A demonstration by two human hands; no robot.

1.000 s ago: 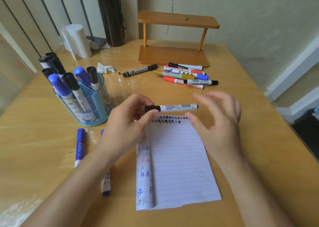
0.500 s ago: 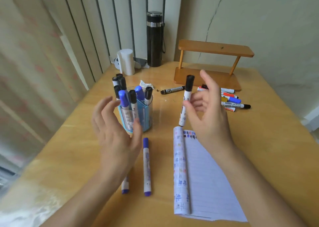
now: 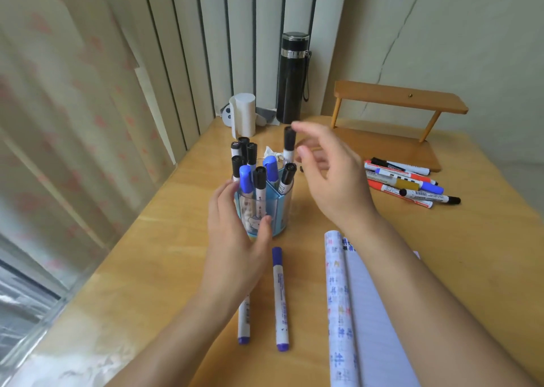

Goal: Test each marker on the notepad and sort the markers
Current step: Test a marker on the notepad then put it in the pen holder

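A blue translucent pen holder [image 3: 281,210] stands mid-table with several black- and blue-capped markers in it. My left hand [image 3: 235,239] is wrapped around its near left side. A black-capped white marker [image 3: 289,145] stands upright over the holder's far right part, its lower end hidden behind the other markers. My right hand [image 3: 332,177] hovers just right of it with fingers spread, the index fingertip at the cap's top. The lined notepad [image 3: 382,313], with its left pages rolled and full of colour marks, lies at lower right. Two blue markers [image 3: 281,295] lie beside it.
A pile of red, blue, yellow and black markers [image 3: 409,180] lies at the right in front of a small wooden shelf [image 3: 400,101]. A black flask [image 3: 291,77], a white roll [image 3: 243,116] and crumpled paper [image 3: 270,151] sit at the back. The table's left edge [image 3: 126,233] runs along a curtained window.
My right hand carried the black-capped marker left from above the notepad to the holder and opened its fingers. My left hand moved forward and took hold of the holder.
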